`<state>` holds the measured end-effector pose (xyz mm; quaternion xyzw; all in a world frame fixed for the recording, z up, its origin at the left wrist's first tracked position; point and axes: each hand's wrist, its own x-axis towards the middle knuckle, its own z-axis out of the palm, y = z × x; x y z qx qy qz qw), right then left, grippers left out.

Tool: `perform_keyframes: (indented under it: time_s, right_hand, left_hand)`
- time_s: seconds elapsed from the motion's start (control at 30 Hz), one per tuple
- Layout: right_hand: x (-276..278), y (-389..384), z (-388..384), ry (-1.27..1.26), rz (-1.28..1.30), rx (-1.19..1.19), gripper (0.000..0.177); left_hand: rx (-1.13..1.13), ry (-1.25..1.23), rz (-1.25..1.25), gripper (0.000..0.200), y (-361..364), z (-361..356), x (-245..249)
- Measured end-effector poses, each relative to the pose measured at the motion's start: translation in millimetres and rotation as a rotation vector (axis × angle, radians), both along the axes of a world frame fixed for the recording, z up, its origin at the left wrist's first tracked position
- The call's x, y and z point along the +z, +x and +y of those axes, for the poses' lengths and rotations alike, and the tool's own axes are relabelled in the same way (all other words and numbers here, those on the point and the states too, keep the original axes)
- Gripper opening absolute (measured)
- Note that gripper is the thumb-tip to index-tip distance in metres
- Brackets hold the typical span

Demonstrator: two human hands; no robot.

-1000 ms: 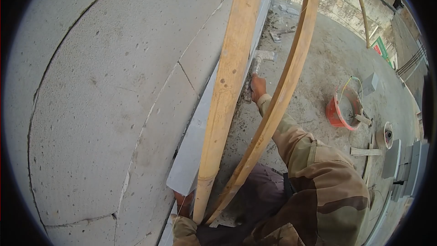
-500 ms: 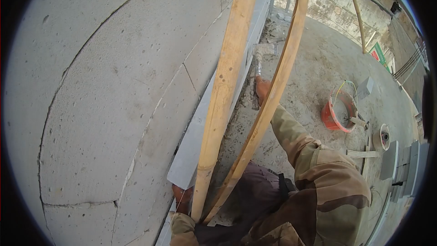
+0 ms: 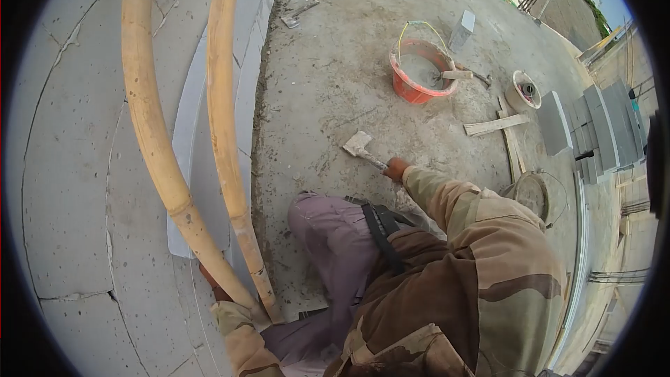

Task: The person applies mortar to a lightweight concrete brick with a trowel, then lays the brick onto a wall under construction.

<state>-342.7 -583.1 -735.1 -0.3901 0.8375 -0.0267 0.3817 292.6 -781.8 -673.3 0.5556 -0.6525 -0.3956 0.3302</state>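
Note:
My right hand is closed around the handle of a short-handled tool with a broad, pale, mortar-smeared head. I cannot make out its exact kind. It is over the concrete floor, away from the wall. My left hand is low beside the wall, at the near end of a long pale grey block. A bamboo pole crosses in front of that hand, so its fingers are mostly hidden. A second bamboo pole leans alongside, nearer the floor.
A red bucket with grey mix and a wooden-handled tool stands ahead. Around it are a hammer, a small white bucket, wooden strips and stacked grey blocks. Another hand tool lies near the wall base.
My view has swung right, showing more floor. My right hand has drawn the tool back from beside the wall, toward my body. The left hand stays near the block's end.

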Motion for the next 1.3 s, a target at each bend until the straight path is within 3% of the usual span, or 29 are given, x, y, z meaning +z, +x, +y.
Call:
perform_keyframes:
  time_s: [0.03, 0.1, 0.17, 0.2, 0.23, 0.3, 0.33, 0.37, 0.4, 0.43, 0.47, 0.5, 0.53, 0.57, 0.6, 0.63, 0.67, 0.73, 0.8, 0.87, 0.9, 1.0, 1.07, 1.1, 1.13, 1.17, 1.2, 1.27, 1.3]
  right_hand:
    - [-35.0, -13.8, 9.4, 0.08, 0.199, 0.129, 0.033]
    - [-11.9, -17.8, 15.9, 0.204, 0.262, 0.161, 0.031]
    - [-29.4, -33.6, 13.4, 0.184, 0.312, 0.24, 0.029]
    - [-46.8, -49.4, 15.4, 0.118, 0.328, 0.409, 0.028]
    - [-24.6, -50.9, 18.8, -0.052, 0.232, 0.412, 0.026]
    - [-7.8, -64.4, 22.9, 0.047, -0.027, 0.26, 0.025]
    - [35.0, -56.4, 20.4, -0.054, -0.047, 0.531, 0.023]
    - [-5.2, -103.3, 39.8, -0.245, -0.198, 0.609, 0.023]
    - [-39.1, -150.0, 51.2, 0.027, -0.623, 0.173, 0.025]
    - [30.9, -120.9, 45.2, 0.145, -0.736, -0.067, 0.028]
    - [32.3, -138.5, 52.9, 0.214, -0.857, -0.22, 0.032]
    - [74.0, -131.0, 53.9, 0.274, -0.76, -0.117, 0.033]
    - [114.8, -118.4, 49.9, 0.328, -0.638, 0.114, 0.034]
    - [152.9, -109.7, 43.6, 0.358, -0.475, 0.499, 0.035]
    - [189.2, -101.1, 27.3, 0.32, -0.307, 0.958, 0.036]
    - [224.3, -93.3, 10.8, 0.255, -0.192, 1.329, 0.037]
    - [256.6, -85.0, -5.8, 0.183, -0.127, 1.595, 0.038]
    - [311.4, -63.0, -41.8, 0.159, -0.126, 1.756, 0.04]
    - [365.6, -23.3, -61.3, 0.475, -0.278, 1.218, 0.039]
    - [390.6, 9.9, -83.1, 0.554, -0.342, 0.643, 0.035]
    - [390.7, 26.5, -95.2, 0.56, -0.353, 0.703, 0.035]
    - [392.8, 61.9, -151.5, 0.275, -0.32, 0.883, 0.04]
    - [413.7, 109.7, -161.8, 0.331, -0.267, 0.695, 0.04]
    - [412.7, 131.3, -159.5, 0.319, -0.293, 0.719, 0.04]
    - [408.6, 145.8, -159.3, 0.323, -0.3, 0.675, 0.038]
    - [409.3, 157.7, -157.6, 0.328, -0.302, 0.627, 0.035]
    - [419.1, 169.4, -148.2, 0.315, -0.309, 0.641, 0.035]
    - [438.5, 195.9, -104.8, 0.387, -0.309, 0.812, 0.037]
    - [455.8, 206.6, -80.4, 0.446, -0.33, 0.844, 0.037]
  left_hand:
    - [-0.03, -0.009, -0.025, 0.021, 6.9, -0.1, 0.8]
    - [-0.107, -0.003, -0.127, 0.022, 22.2, 3.6, 5.4]
    - [-0.22, -0.01, -0.323, 0.024, 49.1, 14.3, 8.2]
    - [-0.134, 0.038, -0.386, 0.032, 34.2, 32.4, 47.1]
    - [-0.062, -0.092, -0.561, 0.033, 52.6, 52.4, 46.7]
    - [-0.021, 0.106, -0.673, 0.041, 59.2, 100.7, 100.5]
    - [0.013, 0.086, -0.783, 0.04, 76.7, 129.3, 95.8]
    - [0.198, 0.131, -0.643, 0.039, 69.0, 160.7, 120.9]
    - [0.309, 0.135, -0.498, 0.037, 70.4, 189.3, 129.6]
    - [0.487, 0.177, -0.361, 0.036, 64.9, 224.5, 127.2]
    - [0.497, 0.304, -0.509, 0.038, 55.8, 259.7, 129.0]
    - [0.488, 0.585, -0.131, 0.041, 40.4, 291.2, 142.8]
    - [0.426, 0.783, -0.099, 0.045, 10.8, 324.6, 179.3]
    - [0.274, 0.698, -0.074, 0.046, -15.6, 371.4, 170.7]
    - [0.501, 0.81, -0.186, 0.05, -62.5, 418.0, 171.3]
    - [0.953, 0.956, 0.644, 0.058, -105.5, 437.9, 240.1]
    - [1.027, 0.859, 0.544, 0.061, -147.9, 464.5, 267.8]
    - [1.05, 0.817, 0.414, 0.069, -213.8, 500.4, 331.0]
    - [0.925, 0.908, 0.443, 0.075, -281.4, 529.7, 408.5]
    - [0.845, 0.968, 0.373, 0.077, -352.7, 563.8, 454.4]
    - [0.875, 0.988, 0.381, 0.077, -387.1, 581.6, 470.8]
    - [0.968, 0.911, 0.464, 0.058, -463.0, 634.4, 514.1]
    - [0.938, 0.83, 0.499, 0.057, -499.5, 677.9, 530.2]
    - [1.09, 0.889, 0.57, 0.058, -508.5, 688.9, 562.5]
    - [1.229, 0.771, 0.721, 0.06, -521.5, 706.7, 571.6]
    - [1.412, 0.717, 0.939, 0.06, -517.6, 711.3, 618.0]
    - [1.419, 0.695, 0.941, 0.06, -515.6, 721.0, 632.0]
    - [1.741, 0.586, 0.832, 0.062, -505.9, 740.5, 648.5]
    - [1.735, 0.567, 0.829, 0.062, -493.6, 748.5, 648.9]
